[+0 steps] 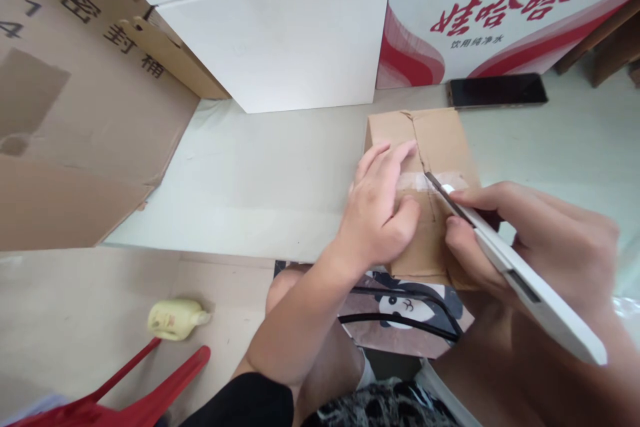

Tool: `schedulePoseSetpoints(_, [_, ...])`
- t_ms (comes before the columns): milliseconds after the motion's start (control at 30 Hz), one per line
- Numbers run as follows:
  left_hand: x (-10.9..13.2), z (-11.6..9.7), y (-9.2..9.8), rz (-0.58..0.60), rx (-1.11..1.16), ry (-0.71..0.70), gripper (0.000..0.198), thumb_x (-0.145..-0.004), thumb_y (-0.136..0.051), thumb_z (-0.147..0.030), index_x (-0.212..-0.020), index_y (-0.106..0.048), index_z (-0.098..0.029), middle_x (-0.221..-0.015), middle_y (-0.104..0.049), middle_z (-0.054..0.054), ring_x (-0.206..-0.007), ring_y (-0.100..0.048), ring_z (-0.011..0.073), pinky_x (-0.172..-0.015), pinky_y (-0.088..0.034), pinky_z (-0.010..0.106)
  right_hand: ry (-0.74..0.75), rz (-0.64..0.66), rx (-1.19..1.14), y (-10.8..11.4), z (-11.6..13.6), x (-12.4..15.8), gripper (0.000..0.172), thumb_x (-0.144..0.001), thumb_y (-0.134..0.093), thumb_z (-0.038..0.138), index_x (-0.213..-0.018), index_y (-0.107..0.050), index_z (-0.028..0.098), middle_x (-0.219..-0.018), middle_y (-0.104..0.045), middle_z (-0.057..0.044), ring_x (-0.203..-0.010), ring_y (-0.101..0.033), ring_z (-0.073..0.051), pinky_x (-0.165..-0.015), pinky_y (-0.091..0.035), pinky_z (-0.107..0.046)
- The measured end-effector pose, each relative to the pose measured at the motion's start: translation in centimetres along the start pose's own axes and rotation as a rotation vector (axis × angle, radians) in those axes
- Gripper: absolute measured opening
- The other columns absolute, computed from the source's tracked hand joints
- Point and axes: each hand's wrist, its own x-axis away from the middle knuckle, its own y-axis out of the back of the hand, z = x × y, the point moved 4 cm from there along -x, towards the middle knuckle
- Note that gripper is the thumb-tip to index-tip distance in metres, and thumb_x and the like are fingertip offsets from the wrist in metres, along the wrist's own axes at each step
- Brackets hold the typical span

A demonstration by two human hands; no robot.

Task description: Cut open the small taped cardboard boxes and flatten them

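Brown cardboard box point(440, 140) sits at the near edge of the pale table point(260, 173), pinned by the left hand point(383, 207) with its fingers flat and gripping nothing. Closed around a white utility knife point(520, 273), the right hand point(540, 240) sets the blade tip on the clear tape point(415, 181). The left fingertips lie just beside the blade, so a slip could cut them.

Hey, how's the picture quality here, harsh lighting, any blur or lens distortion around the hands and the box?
Head view: soft, even light, only a faint shadow under the left hand on the cardboard box; no strong glare, even on the dark phone. Head view again: the wide lens swells the right hand and white knife near the camera, and the knife's near end looks slightly soft.
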Motion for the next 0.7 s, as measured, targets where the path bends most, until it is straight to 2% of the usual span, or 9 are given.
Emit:
schedulePoseSetpoints(267, [-0.06, 0.03, -0.02, 0.007, -0.013, 0.001, 0.061, -0.083, -0.047, -0.018, -0.144, -0.043, -0.019, -0.145, -0.06, 0.012, -0.15, -0.037, 0.0313, -0.13, -0.027, 0.054, -0.012, -0.007, -0.004, -0.13, -0.14, 0.32, 0.004, -0.084, -0.064, 0.02, -0.086, -0.062, 0.023, -0.059, -0.056, 0.007, -0.047, -0.049, -0.006, -0.044, -0.034, -0.02])
schedulePoseSetpoints(467, [-0.06, 0.03, 0.07, -0.001, -0.006, -0.004, 0.06, -0.083, -0.047, -0.019, -0.143, -0.044, -0.021, -0.146, -0.059, 0.011, -0.15, -0.037, 0.0312, -0.129, -0.028, 0.053, -0.074, -0.009, 0.05, -0.27, -0.48, 0.48, 0.01, -0.087, -0.057, 0.028, -0.092, -0.064, 0.024, -0.065, -0.067, 0.004, -0.051, -0.059, -0.012, -0.053, -0.048, -0.024])
schedulePoseSetpoints(700, [-0.14, 0.06, 0.0, 0.017, -0.001, 0.016, 0.06, -0.083, -0.047, -0.021, -0.143, -0.043, -0.021, -0.146, -0.059, 0.011, -0.151, -0.036, 0.0322, -0.13, -0.026, 0.057, -0.098, 0.009, 0.062, -0.56, -0.29, -0.08, 0.011, -0.085, -0.059, 0.028, -0.087, -0.067, 0.021, -0.062, -0.068, 0.002, -0.05, -0.061, -0.012, -0.05, -0.046, -0.023])
